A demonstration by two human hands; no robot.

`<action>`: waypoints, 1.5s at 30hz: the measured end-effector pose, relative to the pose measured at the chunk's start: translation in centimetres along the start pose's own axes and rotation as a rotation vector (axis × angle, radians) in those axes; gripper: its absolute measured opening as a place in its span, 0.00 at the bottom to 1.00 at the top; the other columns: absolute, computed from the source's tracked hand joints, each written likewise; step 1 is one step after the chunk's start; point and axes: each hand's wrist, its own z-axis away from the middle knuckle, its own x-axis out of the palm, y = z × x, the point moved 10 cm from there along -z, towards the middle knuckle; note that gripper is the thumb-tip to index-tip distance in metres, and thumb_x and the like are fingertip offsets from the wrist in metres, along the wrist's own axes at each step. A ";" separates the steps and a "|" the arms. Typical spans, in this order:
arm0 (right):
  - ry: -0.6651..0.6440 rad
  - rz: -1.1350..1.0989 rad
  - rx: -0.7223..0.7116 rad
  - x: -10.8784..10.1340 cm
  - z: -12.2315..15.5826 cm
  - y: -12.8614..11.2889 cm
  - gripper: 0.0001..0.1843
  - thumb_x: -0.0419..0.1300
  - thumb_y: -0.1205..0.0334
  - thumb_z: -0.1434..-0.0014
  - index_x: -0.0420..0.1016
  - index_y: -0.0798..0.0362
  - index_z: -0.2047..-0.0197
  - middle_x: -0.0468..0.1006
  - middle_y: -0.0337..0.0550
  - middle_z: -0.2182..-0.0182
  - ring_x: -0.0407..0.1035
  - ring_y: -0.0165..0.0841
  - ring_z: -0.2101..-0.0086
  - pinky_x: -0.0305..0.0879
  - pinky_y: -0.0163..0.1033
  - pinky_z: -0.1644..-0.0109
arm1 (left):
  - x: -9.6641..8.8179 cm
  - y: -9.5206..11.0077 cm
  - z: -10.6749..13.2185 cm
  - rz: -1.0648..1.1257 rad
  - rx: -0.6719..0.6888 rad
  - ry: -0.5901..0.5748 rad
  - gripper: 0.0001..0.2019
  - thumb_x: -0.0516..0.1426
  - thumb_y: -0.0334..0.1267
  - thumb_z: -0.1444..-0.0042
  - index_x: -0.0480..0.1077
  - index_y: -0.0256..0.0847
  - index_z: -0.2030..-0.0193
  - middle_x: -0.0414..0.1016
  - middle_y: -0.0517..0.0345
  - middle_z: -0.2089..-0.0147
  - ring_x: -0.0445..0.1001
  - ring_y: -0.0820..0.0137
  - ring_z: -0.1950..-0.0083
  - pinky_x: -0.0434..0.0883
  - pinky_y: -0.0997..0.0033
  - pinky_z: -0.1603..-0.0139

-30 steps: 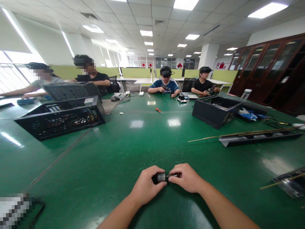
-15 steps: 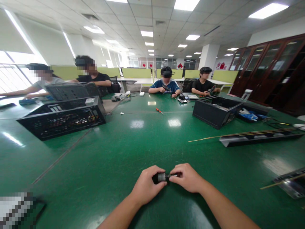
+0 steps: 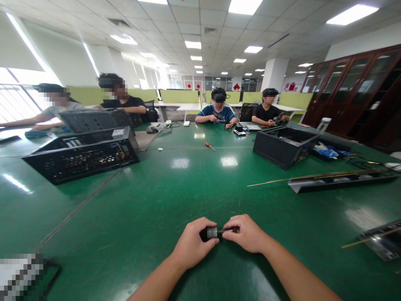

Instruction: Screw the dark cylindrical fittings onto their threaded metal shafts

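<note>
Close to me, low over the green table point(image 3: 150, 196), my left hand point(image 3: 189, 244) is closed around a short black cylinder with a silver-grey band point(image 3: 212, 233). Its left end is hidden in the palm. My right hand point(image 3: 250, 236) pinches a slim dark part point(image 3: 231, 230) that joins the cylinder's right end. The fingers cover much of this part, and its exact kind cannot be made out. Both hands are nearly touching, thumbs and fingertips facing each other.
An open black computer case point(image 3: 90, 156) stands at left, another dark case point(image 3: 278, 146) at right. An orange screwdriver point(image 3: 209, 145) lies mid-table. Long thin rods rest on a black metal channel point(image 3: 341, 183). Several people sit across the table, one point(image 3: 217, 110) holding a dark tool.
</note>
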 end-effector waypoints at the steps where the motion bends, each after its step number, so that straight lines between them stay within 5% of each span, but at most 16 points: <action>1: -0.003 0.002 0.001 0.0 0.0 0.0 0.09 0.62 0.59 0.41 0.82 0.52 0.63 0.77 0.40 0.72 0.69 0.30 0.70 0.57 0.34 0.67 | 0.0 0.0 0.0 -0.001 0.002 0.000 0.14 0.65 0.31 0.55 0.76 0.44 0.59 0.79 0.58 0.61 0.77 0.64 0.58 0.71 0.65 0.54; 45: 0.001 -0.018 0.008 0.1 0.3 0.5 0.09 0.62 0.59 0.41 0.82 0.53 0.63 0.76 0.39 0.73 0.68 0.30 0.71 0.56 0.33 0.68 | 0.0 -0.4 0.1 0.002 -0.007 0.007 0.14 0.65 0.31 0.54 0.76 0.44 0.58 0.79 0.59 0.60 0.76 0.65 0.57 0.69 0.66 0.53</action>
